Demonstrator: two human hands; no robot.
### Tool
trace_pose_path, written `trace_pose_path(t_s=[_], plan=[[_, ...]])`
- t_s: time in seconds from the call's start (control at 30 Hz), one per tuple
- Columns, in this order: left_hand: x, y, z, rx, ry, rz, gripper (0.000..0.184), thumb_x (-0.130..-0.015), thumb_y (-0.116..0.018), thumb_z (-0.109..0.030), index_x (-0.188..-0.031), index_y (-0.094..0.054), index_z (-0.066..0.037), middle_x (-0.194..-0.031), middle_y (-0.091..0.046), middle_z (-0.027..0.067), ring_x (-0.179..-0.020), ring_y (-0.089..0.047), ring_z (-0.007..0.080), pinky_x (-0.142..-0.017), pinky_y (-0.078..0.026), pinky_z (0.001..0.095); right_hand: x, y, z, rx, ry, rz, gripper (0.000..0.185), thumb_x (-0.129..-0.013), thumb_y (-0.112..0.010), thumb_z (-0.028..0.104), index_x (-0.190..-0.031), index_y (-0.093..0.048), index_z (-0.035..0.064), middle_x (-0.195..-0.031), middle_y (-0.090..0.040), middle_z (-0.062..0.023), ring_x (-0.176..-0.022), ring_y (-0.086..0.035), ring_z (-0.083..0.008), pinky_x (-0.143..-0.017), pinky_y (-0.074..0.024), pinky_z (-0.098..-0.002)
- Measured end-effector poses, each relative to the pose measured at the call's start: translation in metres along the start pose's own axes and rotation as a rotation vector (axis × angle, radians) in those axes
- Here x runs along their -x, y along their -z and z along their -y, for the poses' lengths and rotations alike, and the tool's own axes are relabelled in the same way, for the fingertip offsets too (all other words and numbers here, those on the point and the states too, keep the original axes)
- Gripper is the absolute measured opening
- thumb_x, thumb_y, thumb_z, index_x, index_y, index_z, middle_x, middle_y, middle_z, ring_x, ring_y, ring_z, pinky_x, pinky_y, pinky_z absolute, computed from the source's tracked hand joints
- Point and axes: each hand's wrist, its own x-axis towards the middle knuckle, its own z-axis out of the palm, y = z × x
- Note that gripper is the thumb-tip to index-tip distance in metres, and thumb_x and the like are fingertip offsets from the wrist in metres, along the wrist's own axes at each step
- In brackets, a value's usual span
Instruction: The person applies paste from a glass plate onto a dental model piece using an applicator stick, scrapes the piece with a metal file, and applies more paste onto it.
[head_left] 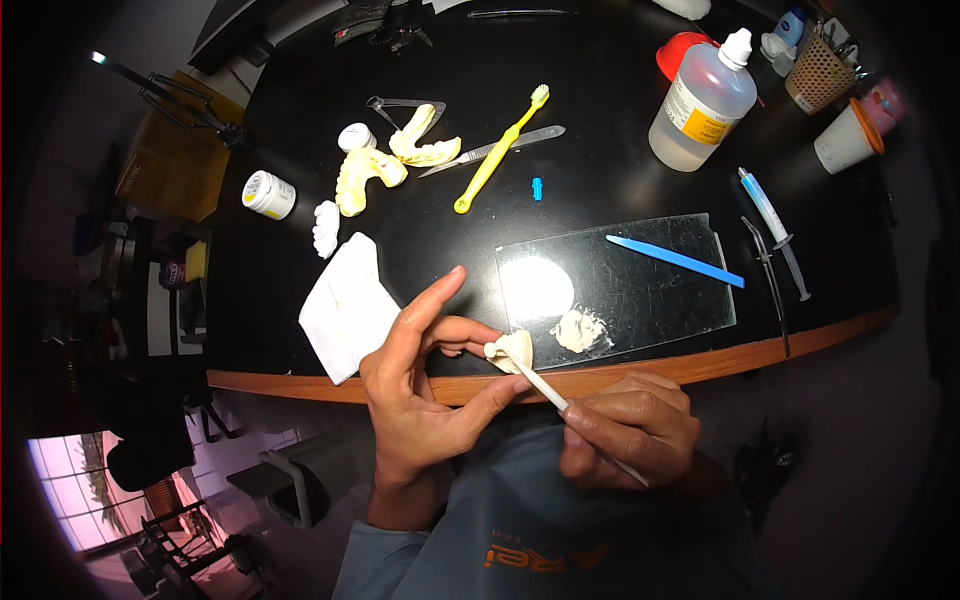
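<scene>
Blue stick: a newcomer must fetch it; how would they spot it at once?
On the black table, find the clear slab near the front edge. The blue stick lies slantwise on it, one end past its right side. Unlike the syringe farther right, it is plain blue throughout.

The single view looks forward and steeply down from the person's head, above the near edge (720, 363) of the table (420, 225), with the left hand (415, 385) and right hand (645, 425) close below it. Its wide lens bows that edge, takes in both near corners, reaches across toward the far side, and drops below onto the wearer's own shirt (470, 520).
</scene>
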Motion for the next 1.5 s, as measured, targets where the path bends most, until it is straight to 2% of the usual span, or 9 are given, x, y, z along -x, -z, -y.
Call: trace_pose_path(t_s=[0.6,1.1,1.5], plan=[[-0.0004,0.0003,-0.0015,-0.01,-0.003,0.002,0.091,-0.07,-0.098,-0.001,-0.148,-0.052,0.011,-0.097,-0.078,0.0152,-0.093,-0.076,0.0171,-0.087,-0.061,0.0279,-0.0038,0.0029,0.0013,0.014,-0.01,0.039,0.021,-0.09,-0.078,0.005,-0.11,-0.076,0.0005,-0.089,-0.074,-0.0076,-0.078,-0.08,-0.0226,-0.075,-0.0691,-0.0386],[0.0001,0.0013,-0.0032,-0.09,0.002,-0.004,0.091,-0.067,-0.098,-0.002,-0.147,-0.055,0.009,-0.104,-0.08,0.016,-0.1,-0.075,0.018,-0.096,-0.055,0.0308,-0.0021,0.0039,-0.0012,-0.017,0.017,0.005,0.022,-0.086,-0.076,0.0,-0.108,-0.075,0.0004,-0.085,-0.071,-0.0055,-0.067,-0.075,-0.0167,-0.06,-0.0647,-0.0318],[-0.0003,0.0007,-0.0024,-0.093,-0.003,-0.008,0.091,-0.067,-0.099,-0.003,-0.147,-0.056,0.008,-0.104,-0.08,0.0158,-0.099,-0.075,0.0179,-0.094,-0.055,0.0296,-0.0008,0.0022,-0.0019,0.008,0.021,0.002,0.02,-0.088,-0.077,0.003,-0.108,-0.075,0.0013,-0.084,-0.071,-0.0048,-0.067,-0.075,-0.0163,-0.062,-0.0646,-0.0325]])
